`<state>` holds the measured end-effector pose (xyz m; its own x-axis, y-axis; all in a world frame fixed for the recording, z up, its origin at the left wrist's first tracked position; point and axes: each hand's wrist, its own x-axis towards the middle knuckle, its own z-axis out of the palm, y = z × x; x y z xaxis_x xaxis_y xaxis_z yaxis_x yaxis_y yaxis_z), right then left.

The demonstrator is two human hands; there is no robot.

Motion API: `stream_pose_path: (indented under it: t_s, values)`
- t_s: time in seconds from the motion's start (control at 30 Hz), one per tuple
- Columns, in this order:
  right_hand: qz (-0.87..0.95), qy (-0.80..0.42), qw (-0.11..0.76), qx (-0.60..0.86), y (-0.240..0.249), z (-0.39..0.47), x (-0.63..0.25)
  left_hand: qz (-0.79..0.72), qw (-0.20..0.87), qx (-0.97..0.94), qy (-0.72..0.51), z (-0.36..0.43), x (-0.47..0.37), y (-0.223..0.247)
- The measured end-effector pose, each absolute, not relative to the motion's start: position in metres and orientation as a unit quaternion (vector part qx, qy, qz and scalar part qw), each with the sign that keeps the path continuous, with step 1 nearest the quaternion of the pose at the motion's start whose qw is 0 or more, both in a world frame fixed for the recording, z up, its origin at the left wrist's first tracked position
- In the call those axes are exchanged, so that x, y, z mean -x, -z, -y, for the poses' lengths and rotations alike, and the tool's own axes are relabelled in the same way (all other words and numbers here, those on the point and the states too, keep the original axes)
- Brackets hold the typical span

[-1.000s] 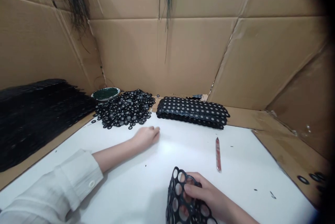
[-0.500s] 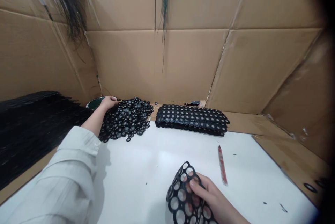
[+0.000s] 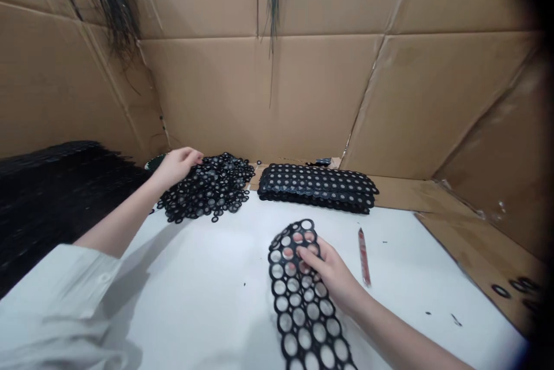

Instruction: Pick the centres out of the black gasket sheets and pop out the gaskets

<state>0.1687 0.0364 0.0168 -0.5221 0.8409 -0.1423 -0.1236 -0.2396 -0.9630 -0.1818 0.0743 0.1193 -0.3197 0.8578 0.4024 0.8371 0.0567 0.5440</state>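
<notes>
My right hand [image 3: 335, 272] grips a black flexible sheet with rows of round holes [image 3: 298, 317]. The thumb lies on its face, and fingers show through the holes behind. The sheet hangs toward the near edge of the view, where its lower end is cut off. Above the left side of a heap of small black rings [image 3: 208, 188] is my left hand [image 3: 178, 165], its fingers curled together. What they hold, if anything, is too small to make out.
Folded black perforated sheets [image 3: 318, 186] lie stacked at the back. Right of centre is a red-and-clear pen-like tool [image 3: 364, 257]. A dark stack [image 3: 56, 202] fills the left side. Loose rings [image 3: 500, 290] rest on cardboard at right. Cardboard walls [image 3: 268, 87] enclose the white table [image 3: 208, 277].
My left hand has risen from beside the green dish and come toward the ring heap. My right hand has lifted the perforated sheet farther up and forward, showing more of its length.
</notes>
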Motion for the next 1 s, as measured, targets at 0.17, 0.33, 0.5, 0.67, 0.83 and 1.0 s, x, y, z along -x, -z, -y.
stream_pose_path:
  t_s: [0.17,0.33,0.5,0.67,0.83,1.0]
  values:
    - [0.514,-0.738,0.338,0.277,-0.019,-0.039,-0.141,-0.664,0.141,-0.665,-0.312,-0.001,0.076,-0.071]
    - [0.503,-0.753,0.34,0.253,-0.006,-0.034,-0.14,-0.587,0.188,-0.684,-0.389,0.034,0.022,-0.034]
    - [0.537,-0.729,0.331,0.267,-0.003,-0.029,-0.143,-0.589,0.142,-0.688,-0.399,0.034,0.018,-0.028]
    - [0.575,-0.707,0.3,0.284,0.0,-0.025,-0.138,-0.616,0.166,-0.68,-0.362,0.037,0.015,-0.029]
    - [0.569,-0.714,0.246,0.328,0.001,-0.026,-0.139,-0.616,0.392,-0.569,-0.379,0.027,0.017,-0.036]
    - [0.528,-0.74,0.235,0.344,0.001,-0.027,-0.142,-0.641,0.224,-0.519,-0.519,0.021,0.031,-0.045]
